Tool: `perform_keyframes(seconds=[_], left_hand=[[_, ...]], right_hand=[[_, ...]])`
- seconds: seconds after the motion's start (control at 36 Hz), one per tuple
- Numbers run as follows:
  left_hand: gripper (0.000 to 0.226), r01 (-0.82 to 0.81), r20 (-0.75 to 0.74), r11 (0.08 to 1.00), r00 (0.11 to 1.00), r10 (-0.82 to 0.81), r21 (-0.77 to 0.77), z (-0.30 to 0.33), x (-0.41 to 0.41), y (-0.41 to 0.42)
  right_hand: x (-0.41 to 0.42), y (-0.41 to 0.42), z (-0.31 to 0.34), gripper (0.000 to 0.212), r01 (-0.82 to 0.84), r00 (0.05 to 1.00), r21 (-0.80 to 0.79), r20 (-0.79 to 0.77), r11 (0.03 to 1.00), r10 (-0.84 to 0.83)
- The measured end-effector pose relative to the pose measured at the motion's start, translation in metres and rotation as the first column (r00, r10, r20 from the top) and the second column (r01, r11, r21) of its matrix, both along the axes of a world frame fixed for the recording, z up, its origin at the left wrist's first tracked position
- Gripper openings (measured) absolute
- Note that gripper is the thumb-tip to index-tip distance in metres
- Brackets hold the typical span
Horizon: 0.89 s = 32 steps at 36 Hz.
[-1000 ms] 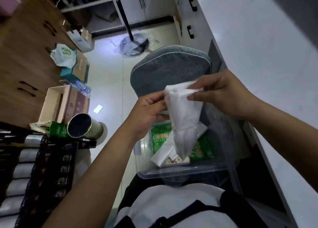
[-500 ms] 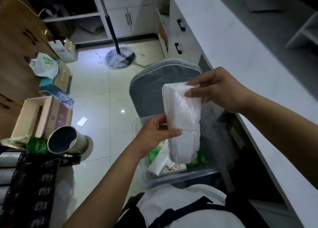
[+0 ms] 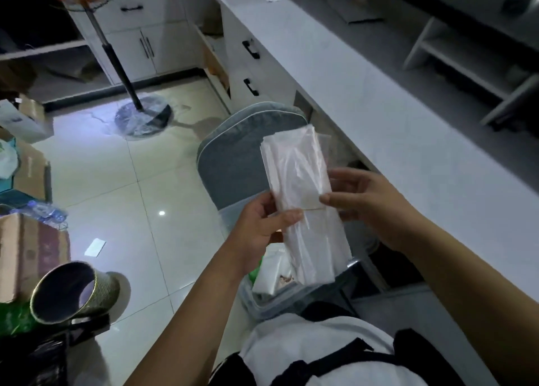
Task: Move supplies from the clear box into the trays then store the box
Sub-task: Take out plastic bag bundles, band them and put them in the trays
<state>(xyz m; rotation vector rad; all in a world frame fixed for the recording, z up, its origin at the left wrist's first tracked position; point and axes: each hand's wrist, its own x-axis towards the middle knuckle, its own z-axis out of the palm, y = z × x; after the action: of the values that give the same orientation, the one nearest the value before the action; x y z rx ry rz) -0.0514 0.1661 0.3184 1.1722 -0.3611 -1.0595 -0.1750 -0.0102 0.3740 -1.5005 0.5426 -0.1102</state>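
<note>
A long bundle of clear plastic bags [image 3: 303,199] is held up above the clear box [image 3: 280,307], which rests on a grey chair seat [image 3: 233,158] in front of me. My left hand [image 3: 262,225] pinches the bundle's left edge near the middle, thumb on top. My right hand [image 3: 367,202] pinches its right edge, at a thin band around the bundle. Inside the box a white packet [image 3: 271,272] and a bit of green packaging [image 3: 255,272] show below the bundle. No trays are in sight.
A white counter [image 3: 393,129] runs along the right, with drawers [image 3: 250,64] and open shelves [image 3: 472,53]. A fan stand's base [image 3: 143,117] sits on the tiled floor. At left are cardboard boxes [image 3: 29,245], a round tin [image 3: 73,292] and water bottles [image 3: 40,210].
The bundle has been lifted out of the box and straightened upright. My right hand slid from its top end down to its middle, and the camera tilted up.
</note>
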Motion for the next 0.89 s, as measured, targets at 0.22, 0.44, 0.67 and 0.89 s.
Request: perform_keyframes(seconds=[0.22, 0.44, 0.67, 0.89], left_hand=[[0.042, 0.244, -0.046, 0.97, 0.969, -0.244, -0.007, -0.012, -0.043, -0.017], [0.057, 0.446, -0.104, 0.895, 0.889, -0.446, -0.024, -0.019, -0.096, -0.045], [0.052, 0.531, -0.039, 0.846, 0.847, -0.53, 0.037, -0.008, -0.139, -0.062], [0.056, 0.545, -0.008, 0.836, 0.838, -0.545, 0.063, 0.004, -0.19, -0.102]], right_hand=[[-0.086, 0.047, -0.007, 0.024, 0.372, 0.928, 0.031, -0.039, 0.928, -0.371], [-0.151, 0.073, -0.007, 0.027, 0.659, 0.75, 0.007, -0.085, 0.752, -0.656], [-0.196, 0.073, -0.01, 0.019, 0.768, 0.641, 0.081, -0.081, 0.635, -0.764], [-0.255, 0.034, -0.005, 0.035, 0.653, 0.755, 0.143, -0.037, 0.744, -0.655]])
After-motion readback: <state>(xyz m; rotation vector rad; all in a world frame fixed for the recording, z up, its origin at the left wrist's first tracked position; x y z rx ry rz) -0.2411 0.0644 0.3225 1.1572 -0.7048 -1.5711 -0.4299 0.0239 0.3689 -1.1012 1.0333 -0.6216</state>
